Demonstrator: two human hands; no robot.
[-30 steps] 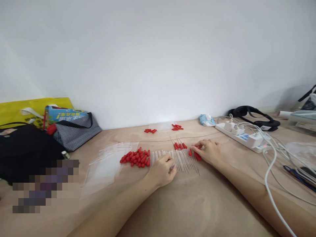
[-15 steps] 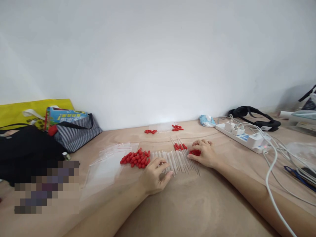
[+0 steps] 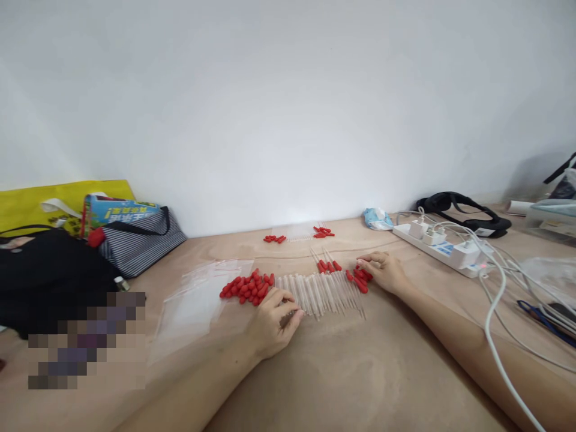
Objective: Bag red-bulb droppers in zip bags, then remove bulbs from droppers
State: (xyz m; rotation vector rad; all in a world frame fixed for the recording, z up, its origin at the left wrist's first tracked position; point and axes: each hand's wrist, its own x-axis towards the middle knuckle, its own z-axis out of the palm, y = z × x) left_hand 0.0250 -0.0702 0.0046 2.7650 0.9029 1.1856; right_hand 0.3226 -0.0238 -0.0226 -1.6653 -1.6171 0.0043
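A row of thin clear glass dropper tubes (image 3: 327, 293) lies on the table between my hands. My left hand (image 3: 275, 321) is at the row's left end, thumb and index finger brought together around a glass tube's lower end. Just behind it sits a heap of red rubber bulbs (image 3: 246, 287). On the right, my right hand (image 3: 384, 273) hovers with fingers stretched over a smaller group of red bulbs (image 3: 360, 281); its fingertips are at their far edge. Several droppers with red bulbs fitted (image 3: 330, 266) lie behind the row.
Clear zip bags (image 3: 191, 306) lie left of the heap. Farther back is a bag with tubes (image 3: 299, 233) between two small groups of red bulbs. A white power strip (image 3: 443, 249) with cables stands right, near a black headset (image 3: 468, 216). A striped bag (image 3: 139, 243) is at left.
My right hand has drawn back to the right, uncovering the small group of red bulbs. My left hand has shifted slightly left, its thumb and index finger closing together.
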